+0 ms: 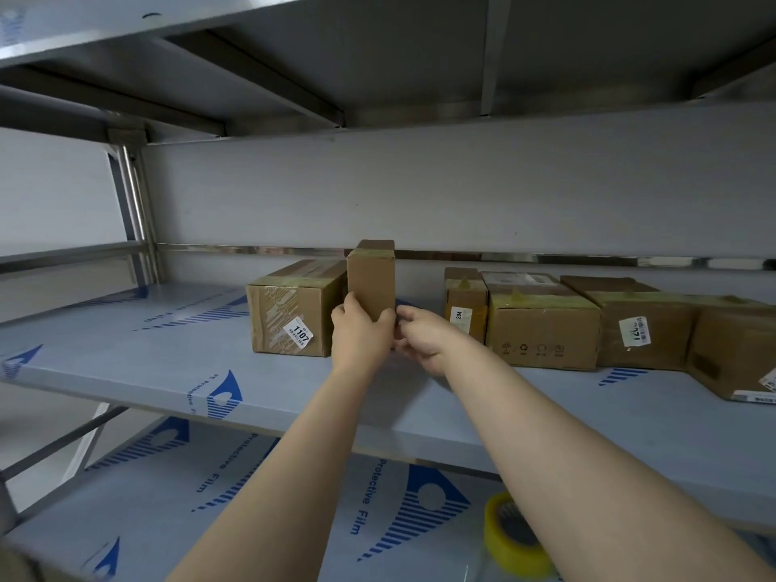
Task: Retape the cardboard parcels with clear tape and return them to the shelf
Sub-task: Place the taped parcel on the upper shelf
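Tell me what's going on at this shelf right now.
A person holds a small cardboard parcel upright on the shelf, in the gap between the parcel labelled 1107 and the parcel labelled 204. The left hand grips its lower part; the right hand is at its lower right edge, grip unclear. Its base is hidden behind the hands. A roll of clear tape lies on the lower shelf.

1107 on leftmost box [285, 312] | 204 on narrow box [464, 315] | "Protective Film" on shelf covering [147, 363]
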